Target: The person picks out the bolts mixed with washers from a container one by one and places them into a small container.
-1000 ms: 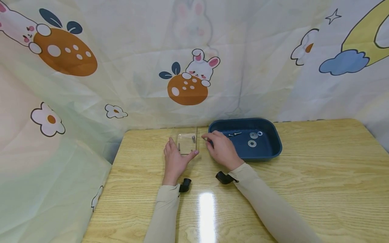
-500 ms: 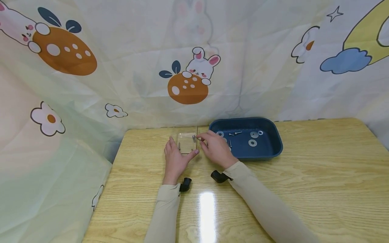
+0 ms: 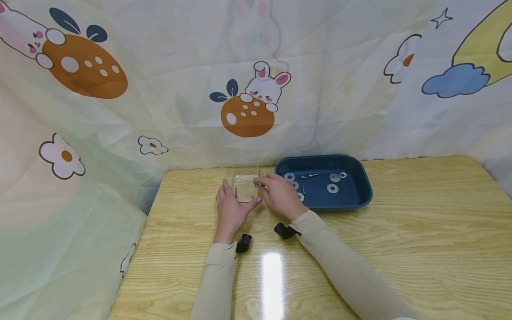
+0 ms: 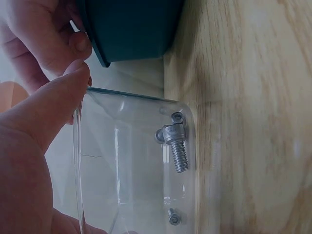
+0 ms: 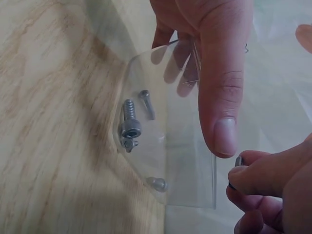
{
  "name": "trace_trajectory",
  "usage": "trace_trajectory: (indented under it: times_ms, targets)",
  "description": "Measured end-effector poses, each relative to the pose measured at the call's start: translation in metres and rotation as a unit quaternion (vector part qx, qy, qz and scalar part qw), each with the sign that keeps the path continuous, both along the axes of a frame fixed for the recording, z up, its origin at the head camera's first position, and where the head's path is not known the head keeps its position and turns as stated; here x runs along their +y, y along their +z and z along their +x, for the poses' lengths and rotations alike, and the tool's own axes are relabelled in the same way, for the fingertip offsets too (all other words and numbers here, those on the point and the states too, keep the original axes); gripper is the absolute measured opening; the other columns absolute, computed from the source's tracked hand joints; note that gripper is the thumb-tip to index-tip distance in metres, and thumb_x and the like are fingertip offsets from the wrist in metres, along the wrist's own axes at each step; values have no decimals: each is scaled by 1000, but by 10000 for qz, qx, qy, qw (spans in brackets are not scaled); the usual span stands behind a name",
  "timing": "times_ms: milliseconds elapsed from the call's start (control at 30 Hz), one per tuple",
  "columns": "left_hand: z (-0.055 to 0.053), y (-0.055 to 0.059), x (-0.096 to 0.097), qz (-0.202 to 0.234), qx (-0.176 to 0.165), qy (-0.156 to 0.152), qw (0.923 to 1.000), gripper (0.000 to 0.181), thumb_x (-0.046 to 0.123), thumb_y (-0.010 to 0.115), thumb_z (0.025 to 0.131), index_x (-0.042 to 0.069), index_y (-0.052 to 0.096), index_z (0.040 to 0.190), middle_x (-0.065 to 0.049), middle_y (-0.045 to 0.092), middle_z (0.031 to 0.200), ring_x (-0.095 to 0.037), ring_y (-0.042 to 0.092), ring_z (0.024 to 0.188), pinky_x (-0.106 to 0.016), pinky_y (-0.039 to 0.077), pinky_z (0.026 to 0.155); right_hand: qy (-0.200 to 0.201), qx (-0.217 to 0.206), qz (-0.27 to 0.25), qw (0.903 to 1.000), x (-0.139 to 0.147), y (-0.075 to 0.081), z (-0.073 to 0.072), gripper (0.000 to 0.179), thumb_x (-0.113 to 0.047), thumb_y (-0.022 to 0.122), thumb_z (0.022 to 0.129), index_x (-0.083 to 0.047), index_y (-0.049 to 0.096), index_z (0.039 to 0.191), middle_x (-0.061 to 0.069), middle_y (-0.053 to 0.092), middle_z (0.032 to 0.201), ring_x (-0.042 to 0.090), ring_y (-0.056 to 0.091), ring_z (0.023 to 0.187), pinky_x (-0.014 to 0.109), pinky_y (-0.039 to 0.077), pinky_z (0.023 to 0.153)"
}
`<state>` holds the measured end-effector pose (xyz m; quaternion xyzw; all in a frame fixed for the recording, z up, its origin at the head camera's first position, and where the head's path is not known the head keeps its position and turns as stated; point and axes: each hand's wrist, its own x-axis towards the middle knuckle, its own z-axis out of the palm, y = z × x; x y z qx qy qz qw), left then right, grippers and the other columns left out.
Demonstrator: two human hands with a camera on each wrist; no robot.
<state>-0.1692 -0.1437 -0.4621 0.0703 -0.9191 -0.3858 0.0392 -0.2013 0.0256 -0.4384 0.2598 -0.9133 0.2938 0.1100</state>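
My left hand [image 3: 231, 214] grips a clear plastic box [image 3: 246, 189] from the front, thumb at the right corner and fingers along the left side. Inside the box, in the left wrist view, lie a large socket-head bolt [image 4: 177, 148] and several smaller screws, one of them a small screw [image 4: 174, 217] set apart. My right hand [image 3: 283, 196] is over the box's right edge. Its thumb and index finger pinch a small metal screw [image 5: 239, 161], mostly hidden by the fingertips in the right wrist view.
A dark blue tray [image 3: 354, 206] stands just right of the box, with several washers [image 3: 332, 188] and a few screws [image 3: 313, 175] in it. Both rest on a wooden table [image 3: 424, 231]. A printed cloth [image 3: 180, 111] hangs right behind the table's back edge.
My right hand has moved left from the tray's near-left rim to the box, carrying the small screw. The tray's left-hand washers have come into sight. My left hand stays on the box.
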Motion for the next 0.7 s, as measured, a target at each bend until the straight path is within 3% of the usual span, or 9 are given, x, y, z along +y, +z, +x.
trace_trajectory:
  times_ms: [333, 700]
  targets:
    - [0, 0, 0, 14, 36, 12, 10000, 131, 60, 82, 76, -8, 5, 158, -27, 16, 161, -40, 15, 148, -51, 24, 117, 83, 91, 91, 9999, -7, 4, -4, 24, -6, 69, 94, -13, 76, 116, 1, 68, 98, 15, 61, 78, 29, 51, 65]
    - [1, 1, 1, 52, 9, 27, 10000, 126, 54, 82, 79, -7, 5, 158, -28, 15, 161, -40, 14, 149, -52, 25, 117, 219, 118, 648, 9976, -16, 2, -9, 26, -7, 64, 97, -17, 76, 118, 0, 68, 100, 15, 62, 79, 29, 51, 63]
